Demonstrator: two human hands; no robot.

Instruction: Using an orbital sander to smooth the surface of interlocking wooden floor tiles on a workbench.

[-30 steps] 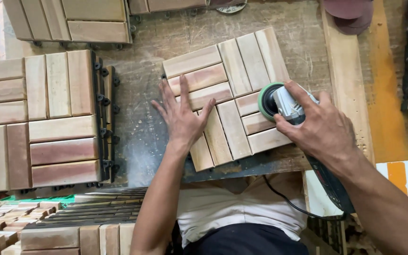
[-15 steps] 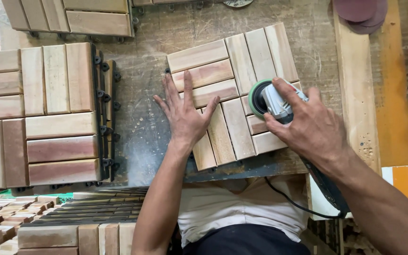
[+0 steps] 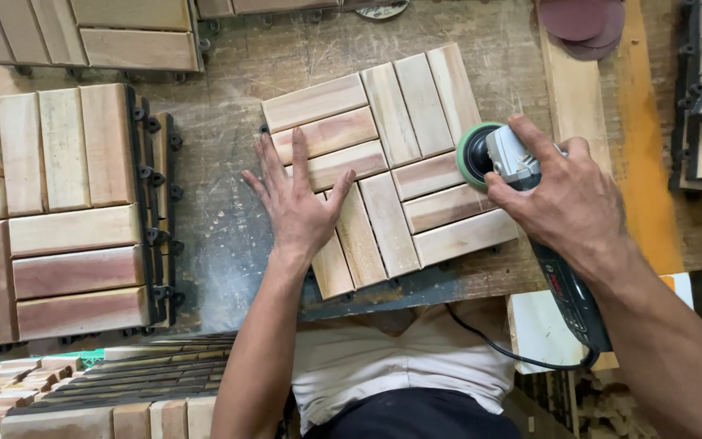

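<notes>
Head view: tile (image 3: 400, 138) under both hands.

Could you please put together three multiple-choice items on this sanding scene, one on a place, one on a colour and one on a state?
1. Where does the sander's pad touch the wooden tile?
A. near its right edge
B. at its left corner
C. off the tile

2. What colour is the pad's rim?
A. red
B. green
C. yellow

3. How does the left hand lie?
A. clenched in a fist
B. lifted clear
C. flat, fingers spread

Answers:
1 A, the sander in the right hand sits at the right of the wooden tile.
2 B, the rim shows green.
3 C, the left hand presses flat on the tile.
</notes>
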